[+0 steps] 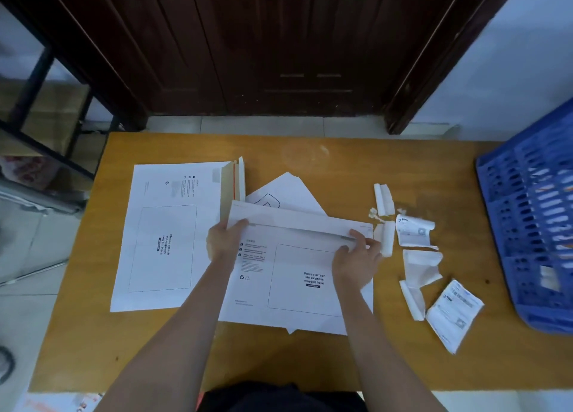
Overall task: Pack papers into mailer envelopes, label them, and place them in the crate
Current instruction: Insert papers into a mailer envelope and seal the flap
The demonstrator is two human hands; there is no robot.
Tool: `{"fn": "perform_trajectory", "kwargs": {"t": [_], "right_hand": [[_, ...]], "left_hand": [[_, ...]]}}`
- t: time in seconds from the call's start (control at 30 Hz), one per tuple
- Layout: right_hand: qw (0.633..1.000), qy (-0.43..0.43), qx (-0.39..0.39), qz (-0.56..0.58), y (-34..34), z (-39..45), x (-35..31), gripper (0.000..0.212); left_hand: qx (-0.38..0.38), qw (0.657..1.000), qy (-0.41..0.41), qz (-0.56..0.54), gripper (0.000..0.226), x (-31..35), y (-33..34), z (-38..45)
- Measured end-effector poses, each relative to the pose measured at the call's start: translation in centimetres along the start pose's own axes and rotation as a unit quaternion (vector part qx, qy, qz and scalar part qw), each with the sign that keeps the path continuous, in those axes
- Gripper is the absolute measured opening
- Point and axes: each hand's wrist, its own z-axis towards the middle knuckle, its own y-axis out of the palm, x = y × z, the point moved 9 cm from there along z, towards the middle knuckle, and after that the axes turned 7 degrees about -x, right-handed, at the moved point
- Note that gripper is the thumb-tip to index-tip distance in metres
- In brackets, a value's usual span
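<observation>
Your left hand (224, 239) pinches the left end of the folded flap on the mailer envelope (294, 281), which lies flat at the middle of the tabletop (341, 157). Your right hand (356, 261) presses along the flap's right end, fingers curled over its edge. Loose papers (285, 191) poke out from behind the envelope. A second envelope (167, 234) lies just left, flap open. Torn label backings (418, 266) and printed labels (454, 314) are scattered to the right, near the blue crate (533, 225).
</observation>
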Motion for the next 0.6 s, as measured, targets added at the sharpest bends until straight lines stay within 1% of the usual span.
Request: {"fn": "perform_trajectory", "kwargs": {"t": [0.07,0.2,0.3,0.33,0.4,0.5,0.57,0.6], "right_hand": [[0.998,-0.016,-0.024,-0.062,0.1,-0.1,0.1,0.047],[0.986,-0.030,-0.059,-0.151,0.2,-0.3,-0.1,0.047],[0.952,-0.060,-0.130,-0.271,1.6,-0.5,0.4,0.054],[0.941,-0.066,-0.155,-0.295,2.1,-0.6,0.7,0.057],[0.934,-0.062,-0.173,-0.305,2.3,-0.8,1.3,0.059],[0.951,-0.053,-0.130,-0.276,1.3,-0.8,0.4,0.056],[0.949,-0.103,-0.119,-0.274,1.5,-1.1,-1.5,0.056],[0.941,-0.135,-0.132,-0.282,2.2,-1.5,-2.3,0.055]], "left_hand": [[0.006,1.000,-0.005,0.013,0.023,0.0,0.1,-0.1],[0.012,1.000,-0.013,0.021,0.025,-0.1,0.2,0.0],[0.012,0.999,-0.025,0.018,0.028,-0.4,0.4,0.3],[0.010,0.999,-0.030,0.012,0.029,-0.5,0.5,0.4],[0.004,0.999,-0.038,0.005,0.036,-0.6,0.7,0.5],[-0.003,0.999,-0.040,0.015,0.044,-0.7,1.0,0.6],[-0.002,0.999,-0.034,0.026,0.044,-0.7,1.1,0.7],[-0.001,0.999,-0.033,0.032,0.045,-0.8,1.0,0.7]]}}
